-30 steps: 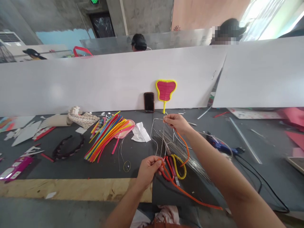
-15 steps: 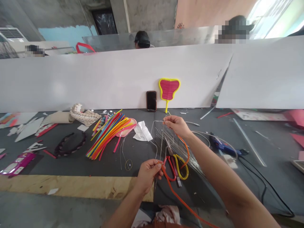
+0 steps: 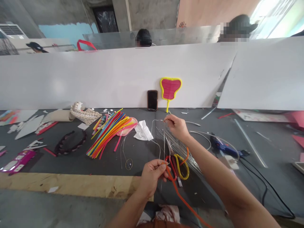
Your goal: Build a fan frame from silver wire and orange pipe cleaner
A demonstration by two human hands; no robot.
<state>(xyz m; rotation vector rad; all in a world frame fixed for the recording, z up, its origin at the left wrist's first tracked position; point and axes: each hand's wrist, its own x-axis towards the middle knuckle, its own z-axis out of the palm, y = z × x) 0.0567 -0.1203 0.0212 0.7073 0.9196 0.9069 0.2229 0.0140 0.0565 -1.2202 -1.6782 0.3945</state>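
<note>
My left hand (image 3: 154, 174) is closed in a pinch on the lower end of a bent wire frame (image 3: 152, 128) and on an orange cord (image 3: 184, 202). My right hand (image 3: 177, 126) pinches the frame's top. From the left hand the cord trails toward the lower right; another orange stretch shows below my right forearm. Beneath the hands lie scissors with a yellow handle loop (image 3: 184, 172) and a red handle (image 3: 174, 172), partly covered. A bundle of straight wires (image 3: 187, 155) lies beside them, partly under my right forearm.
A pink fan with yellow edging (image 3: 171, 89) and a phone (image 3: 152, 100) lean on the white partition (image 3: 114, 79). Coloured strips (image 3: 108, 134), crumpled white paper (image 3: 143, 131) and a dark headband (image 3: 70, 143) lie left. A blue glue gun (image 3: 222, 145) with its cable is right. People sit beyond the partition.
My left hand has shifted slightly right, and the lower part of the wire frame has swung right with it. My right hand keeps its pinch at the top, nearly in place.
</note>
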